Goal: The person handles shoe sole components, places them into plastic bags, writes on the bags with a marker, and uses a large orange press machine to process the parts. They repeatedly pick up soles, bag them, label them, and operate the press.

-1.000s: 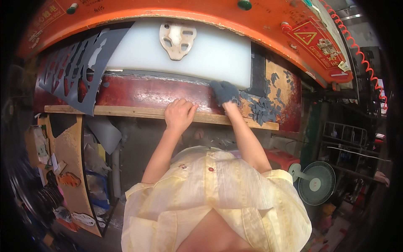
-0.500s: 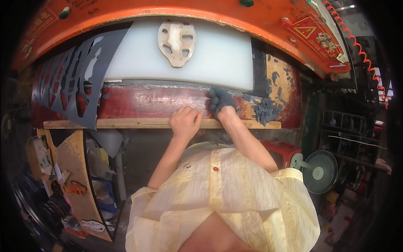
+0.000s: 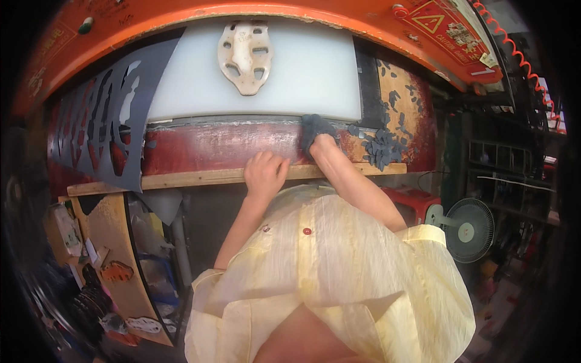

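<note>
My bare left hand (image 3: 264, 173) rests at the wooden rail (image 3: 209, 176) along the table's front, its fingers curled together and no object seen in it. My right hand (image 3: 318, 132), in a dark grey glove, is closed on the red table surface (image 3: 212, 142), against the front edge of a thick white board (image 3: 302, 78). What it holds, if anything, is hidden. A cream-coloured, sole-shaped die (image 3: 244, 60) with several slots lies on the board, beyond both hands. To the right of my glove sits a heap of small dark grey cut pieces (image 3: 382, 148).
A dark grey sheet (image 3: 158, 66) with long cut-outs hangs over the table's left front edge. The orange machine beam (image 3: 200, 12) spans the far side. A red stool (image 3: 417, 199) and a fan (image 3: 466, 231) stand at right; a brown panel (image 3: 121, 242) stands at lower left.
The view has tilted slightly. My gloved right hand has turned a little and sits closer against the board's edge. My left hand stays at the rail; the die and board look undisturbed.
</note>
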### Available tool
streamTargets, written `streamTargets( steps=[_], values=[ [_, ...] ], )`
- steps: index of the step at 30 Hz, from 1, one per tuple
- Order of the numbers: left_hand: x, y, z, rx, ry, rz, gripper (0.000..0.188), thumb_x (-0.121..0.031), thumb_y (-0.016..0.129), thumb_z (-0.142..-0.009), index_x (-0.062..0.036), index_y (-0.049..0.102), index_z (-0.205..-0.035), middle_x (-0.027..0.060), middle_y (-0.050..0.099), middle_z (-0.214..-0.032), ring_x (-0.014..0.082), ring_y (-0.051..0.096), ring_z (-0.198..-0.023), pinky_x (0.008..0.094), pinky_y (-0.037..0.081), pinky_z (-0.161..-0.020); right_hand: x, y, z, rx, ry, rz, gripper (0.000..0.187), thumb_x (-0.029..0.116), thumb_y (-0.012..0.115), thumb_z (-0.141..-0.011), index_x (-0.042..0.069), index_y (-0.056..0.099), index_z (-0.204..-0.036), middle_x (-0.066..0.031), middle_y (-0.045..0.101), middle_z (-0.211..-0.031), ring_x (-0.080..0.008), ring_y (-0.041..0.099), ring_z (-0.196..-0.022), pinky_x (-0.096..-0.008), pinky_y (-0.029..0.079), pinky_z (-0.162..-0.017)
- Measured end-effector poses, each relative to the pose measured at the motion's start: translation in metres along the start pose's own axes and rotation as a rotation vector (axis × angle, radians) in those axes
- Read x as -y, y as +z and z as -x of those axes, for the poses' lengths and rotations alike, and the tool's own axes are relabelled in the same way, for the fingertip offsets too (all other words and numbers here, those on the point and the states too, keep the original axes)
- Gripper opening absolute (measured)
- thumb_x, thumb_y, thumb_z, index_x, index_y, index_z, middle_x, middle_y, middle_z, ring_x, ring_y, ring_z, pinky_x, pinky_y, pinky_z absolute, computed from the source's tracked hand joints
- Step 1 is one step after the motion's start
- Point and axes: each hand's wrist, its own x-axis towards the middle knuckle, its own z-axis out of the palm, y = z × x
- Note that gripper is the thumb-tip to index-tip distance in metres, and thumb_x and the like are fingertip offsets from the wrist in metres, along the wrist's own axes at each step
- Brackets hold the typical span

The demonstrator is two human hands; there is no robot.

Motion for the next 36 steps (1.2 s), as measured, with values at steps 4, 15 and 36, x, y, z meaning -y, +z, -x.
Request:
streamTargets(
  steps=[4,15,36],
  values=[
    [-0.002,-0.003,-0.002,0.028,-0.012,-0.017,0.019,-0.022,0.071,-0.076,-0.0106,0.061,-0.065,0.0042,0.053,-0.067,0.0243,0.055,-0.067,0.0381,0.042,-0.058,0.008,0.001,0.019,-0.141,-0.017,0.166,0.005,0.016,0.059,-0.086,0.013,0.062,-0.083,-0.0007,0.059,-0.075,-0.016,0.054,-0.072,-0.0289,0.044,-0.064],
    [-0.021,0.013,-0.167,0.254,0.609,-0.088,0.026,-0.01,0.066,-0.072,-0.0124,0.066,-0.099,-0.0008,0.061,-0.097,0.02,0.057,-0.096,0.0344,0.045,-0.076,0.031,0.008,0.051,-0.022,0.131,0.691,0.012,0.013,0.059,-0.082,0.009,0.064,-0.092,-0.0076,0.062,-0.081,-0.0221,0.057,-0.075,-0.0346,0.046,-0.067],
    [-0.075,0.116,-0.246,1.006,1.316,-0.064,0.067,-0.03,0.076,-0.054,-0.0106,0.056,-0.115,0.0055,0.055,-0.106,0.0221,0.05,-0.103,0.0373,0.036,-0.084,0.017,0.004,0.088,0.052,0.082,0.57,0.024,0.008,0.06,-0.077,0.009,0.064,-0.1,-0.0116,0.06,-0.08,-0.0291,0.058,-0.077,-0.0394,0.046,-0.068]
  ],
)
